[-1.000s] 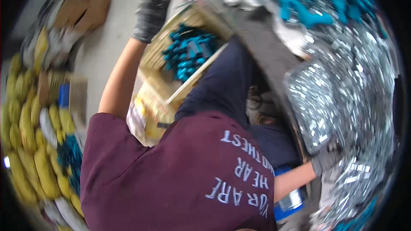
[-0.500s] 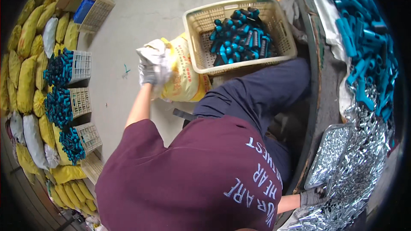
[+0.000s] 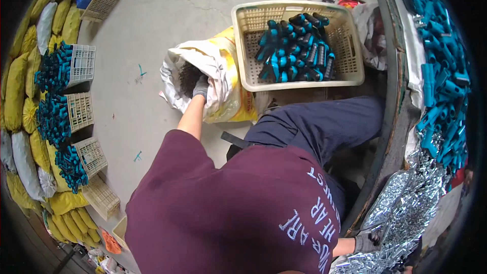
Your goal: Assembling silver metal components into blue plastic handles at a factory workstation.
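Note:
My left hand [image 3: 201, 86], in a grey glove, reaches into the mouth of a white and yellow woven sack [image 3: 223, 53] on the floor. Dark small contents [image 3: 187, 78] show inside, and my fingertips are hidden among them or behind the sack's folds. On the right, my gloved right hand [image 3: 367, 243] rests at the edge of a heap of shiny metal pieces [image 3: 406, 218], its dark-tipped fingers partly visible and slightly apart. Past the sack stands a cream plastic crate [image 3: 299, 85] holding several teal and black handles [image 3: 299, 45].
A workbench edge [image 3: 388, 147] curves along my right, carrying a pile of teal handles [image 3: 441, 66] beyond the metal pieces. On the left, crates [image 3: 81, 109] of teal parts stand before stacked yellow sacks [image 3: 18, 91]. My leg [image 3: 314, 122] lies between crate and bench.
The sack's rim was bunched up in my left hand; now its mouth is spread wide and the hand is inside. My right hand stays by the metal pieces. The whole view has shifted slightly.

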`<state>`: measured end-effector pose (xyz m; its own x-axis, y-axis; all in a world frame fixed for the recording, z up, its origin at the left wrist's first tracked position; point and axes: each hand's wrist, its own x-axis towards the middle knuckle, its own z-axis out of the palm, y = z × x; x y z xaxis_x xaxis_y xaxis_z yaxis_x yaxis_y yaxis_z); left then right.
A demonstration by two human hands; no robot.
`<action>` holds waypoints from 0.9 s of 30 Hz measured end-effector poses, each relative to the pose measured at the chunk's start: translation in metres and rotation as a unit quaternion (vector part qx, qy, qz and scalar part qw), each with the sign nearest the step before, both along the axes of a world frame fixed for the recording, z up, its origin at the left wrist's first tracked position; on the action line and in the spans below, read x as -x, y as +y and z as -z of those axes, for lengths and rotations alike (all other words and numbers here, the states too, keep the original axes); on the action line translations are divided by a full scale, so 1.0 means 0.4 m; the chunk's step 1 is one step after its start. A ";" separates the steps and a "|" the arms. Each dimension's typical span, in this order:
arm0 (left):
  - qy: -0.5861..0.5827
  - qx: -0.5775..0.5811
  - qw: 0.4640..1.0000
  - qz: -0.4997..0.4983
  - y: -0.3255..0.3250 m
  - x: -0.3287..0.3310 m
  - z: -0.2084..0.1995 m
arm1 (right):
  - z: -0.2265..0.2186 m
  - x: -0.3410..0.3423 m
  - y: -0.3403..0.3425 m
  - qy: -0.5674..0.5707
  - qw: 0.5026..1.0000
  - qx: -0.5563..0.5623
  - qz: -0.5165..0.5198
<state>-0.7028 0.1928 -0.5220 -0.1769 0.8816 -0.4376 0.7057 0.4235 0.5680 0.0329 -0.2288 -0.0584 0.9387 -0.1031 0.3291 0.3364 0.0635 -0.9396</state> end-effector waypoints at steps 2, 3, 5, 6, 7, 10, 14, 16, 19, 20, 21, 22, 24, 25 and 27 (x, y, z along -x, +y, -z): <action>-0.115 0.017 0.993 -0.016 0.068 0.122 0.096 | 0.046 -0.005 0.021 0.010 1.000 -0.007 -0.006; -0.112 0.016 0.993 0.017 0.128 0.076 0.142 | 0.038 0.012 0.020 -0.011 1.000 -0.001 0.006; -0.083 0.010 0.996 0.043 0.121 0.055 0.202 | 0.047 0.017 0.051 -0.028 1.000 0.013 -0.006; -0.077 0.005 0.994 0.082 0.178 -0.053 0.218 | 0.034 0.044 0.039 -0.046 0.999 0.017 0.014; -0.056 0.010 0.995 0.084 0.109 -0.026 0.241 | 0.039 0.028 0.057 -0.048 0.998 0.031 -0.003; -0.016 0.001 0.986 0.163 0.146 -0.102 0.224 | 0.006 0.044 0.024 -0.076 0.996 0.053 0.020; 0.071 0.006 0.976 0.206 0.054 -0.052 0.191 | 0.015 -0.013 0.049 -0.080 0.992 0.091 -0.016; 0.112 0.005 0.965 0.237 0.041 -0.092 0.177 | 0.025 -0.023 0.054 -0.084 0.991 0.106 -0.023; 0.157 -0.015 0.939 0.306 0.076 -0.204 0.158 | 0.004 -0.025 0.018 -0.107 0.987 0.120 -0.005; 0.176 -0.023 0.929 0.326 0.073 -0.197 0.141 | 0.003 -0.031 0.005 -0.112 0.986 0.123 -0.001; 0.199 -0.029 0.918 0.342 0.055 -0.178 0.128 | 0.017 -0.039 -0.006 -0.112 0.986 0.125 -0.001; 0.223 -0.034 0.906 0.359 0.033 -0.159 0.115 | 0.033 -0.046 -0.017 -0.111 0.986 0.127 -0.001; 0.264 -0.053 0.875 0.403 0.015 -0.159 0.087 | 0.050 -0.041 -0.065 -0.116 0.984 0.131 0.016; 0.285 -0.061 0.858 0.422 -0.002 -0.152 0.073 | 0.059 -0.040 -0.085 -0.117 0.984 0.134 0.022; 0.314 -0.079 0.824 0.464 -0.029 -0.179 0.054 | 0.043 -0.039 -0.144 -0.129 0.980 0.145 0.040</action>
